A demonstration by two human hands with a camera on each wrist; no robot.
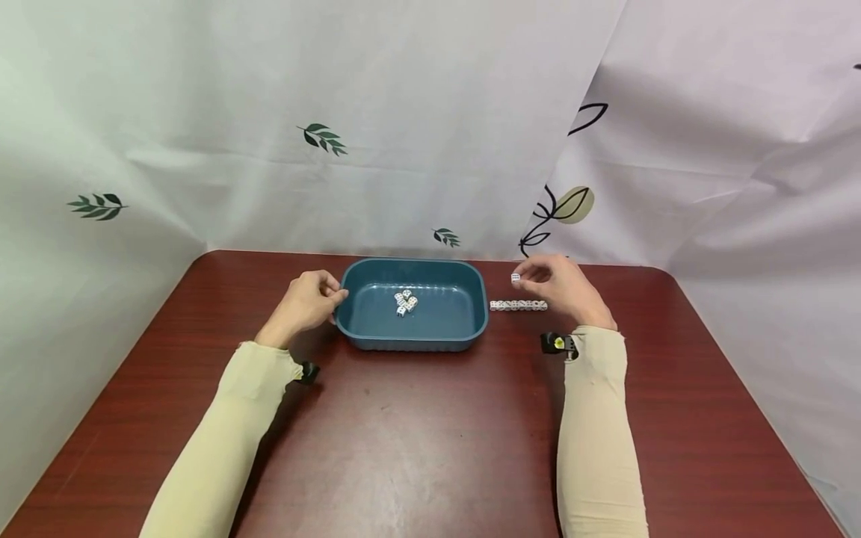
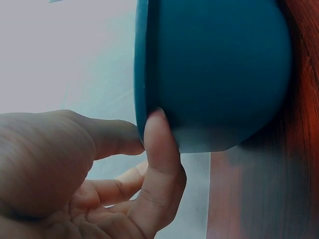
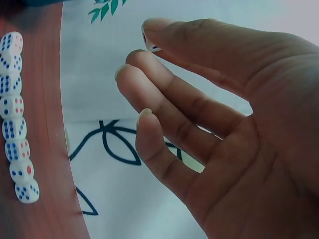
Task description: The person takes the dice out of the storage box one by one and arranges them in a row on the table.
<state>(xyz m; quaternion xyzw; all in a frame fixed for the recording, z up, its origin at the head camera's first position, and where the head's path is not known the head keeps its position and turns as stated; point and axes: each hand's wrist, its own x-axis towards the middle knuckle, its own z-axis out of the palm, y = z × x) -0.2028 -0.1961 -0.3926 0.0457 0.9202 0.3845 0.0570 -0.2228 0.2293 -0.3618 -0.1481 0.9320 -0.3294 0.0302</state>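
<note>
A blue rectangular tray (image 1: 410, 345) stands on the table, with several white dice (image 1: 401, 300) loosely grouped inside it. My left hand (image 1: 308, 300) pinches the tray's left rim between thumb and index finger, as the left wrist view shows up close. To the right of the tray, my right hand (image 1: 554, 282) holds one white die (image 1: 515, 277) between thumb and fingertip, raised above the table. Below that hand runs a straight row of dice (image 1: 518, 305), lying side by side. In the right wrist view the held die (image 3: 149, 44) is mostly covered by the thumb.
The dark red wooden table (image 1: 403, 433) reaches back to a white sheet (image 1: 377, 194) printed with leaves. The dice row starts close beside the tray's right wall. Black wrist cameras sit on both sleeves.
</note>
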